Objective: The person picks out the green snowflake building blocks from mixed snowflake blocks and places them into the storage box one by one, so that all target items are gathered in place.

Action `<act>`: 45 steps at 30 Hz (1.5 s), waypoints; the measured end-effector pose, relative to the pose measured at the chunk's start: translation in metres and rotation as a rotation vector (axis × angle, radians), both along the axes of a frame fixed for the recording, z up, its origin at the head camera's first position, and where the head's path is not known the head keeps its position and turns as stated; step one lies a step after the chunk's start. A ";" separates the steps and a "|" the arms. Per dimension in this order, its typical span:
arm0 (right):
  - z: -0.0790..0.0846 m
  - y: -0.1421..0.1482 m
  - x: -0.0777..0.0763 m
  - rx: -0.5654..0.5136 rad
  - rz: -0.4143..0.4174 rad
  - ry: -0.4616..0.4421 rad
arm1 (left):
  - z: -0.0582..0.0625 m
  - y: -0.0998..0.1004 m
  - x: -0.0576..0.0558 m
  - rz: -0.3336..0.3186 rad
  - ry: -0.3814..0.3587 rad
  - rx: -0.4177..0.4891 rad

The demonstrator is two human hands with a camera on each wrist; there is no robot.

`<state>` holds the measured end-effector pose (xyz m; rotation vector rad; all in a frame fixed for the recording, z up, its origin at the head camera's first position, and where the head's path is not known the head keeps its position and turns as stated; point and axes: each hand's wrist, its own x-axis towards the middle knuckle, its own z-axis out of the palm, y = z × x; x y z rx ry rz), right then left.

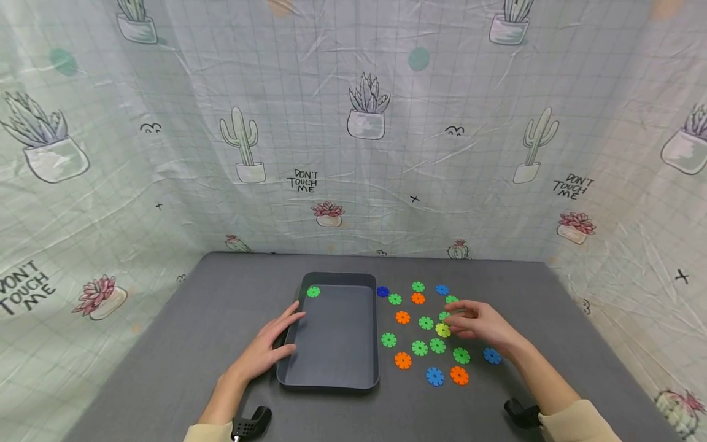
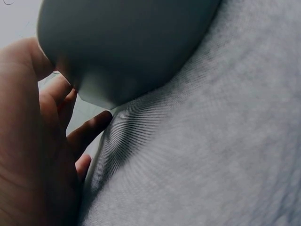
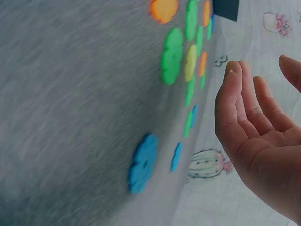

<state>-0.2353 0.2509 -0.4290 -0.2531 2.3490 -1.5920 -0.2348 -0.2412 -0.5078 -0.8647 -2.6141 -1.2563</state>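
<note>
Plainly, backdrop (image 1: 353, 159) reading "DON'T TOUCH ME", hands (image 1: 262, 348) (image 1: 486, 326) near tray (image 1: 334, 331), coloured discs (image 1: 420, 348).

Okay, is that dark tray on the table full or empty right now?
Nearly empty: the tray holds one green disc, near its far left corner. The head view shows no other disc in it.
</note>
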 end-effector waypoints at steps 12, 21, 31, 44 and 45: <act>-0.014 0.020 0.000 0.037 0.117 0.003 | 0.001 -0.002 0.003 0.017 -0.027 -0.003; -0.021 0.030 -0.003 0.040 0.222 0.020 | -0.001 -0.003 0.003 0.013 -0.023 -0.005; -0.033 0.038 -0.004 0.041 0.327 0.088 | -0.004 -0.002 0.003 0.001 -0.010 0.011; -0.036 0.038 0.000 0.092 0.356 0.141 | -0.001 -0.001 0.000 -0.015 0.013 0.004; -0.035 0.038 0.000 0.102 0.354 0.145 | -0.001 -0.001 -0.001 -0.015 0.016 0.005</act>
